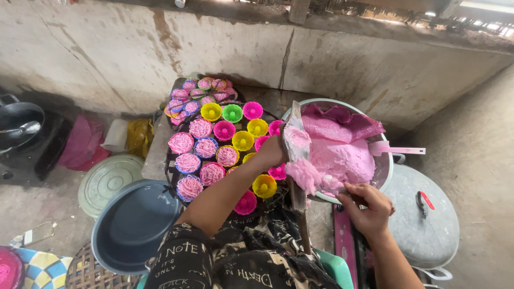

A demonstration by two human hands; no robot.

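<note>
My left hand (271,151) reaches forward and is closed against an upright metal blade (293,140) smeared with pink dough; its fingers are hidden behind the blade. A pink dough lump (305,174) clings beside the blade. My right hand (368,206) curls over the near rim of a large metal bowl (386,170) heaped with pink dough (342,155). To the left, a dark tray (172,160) carries several small pink, yellow, green and blue moulds (224,130). Some moulds are filled with pink strands (181,143).
A pink spatula (399,151) sticks out of the bowl. A lidded metal pot (428,235) with a red-handled tool (425,200) stands right. A grey-blue basin (131,227), round lid (107,179), black pan (19,123) and concrete wall (342,59) surround me.
</note>
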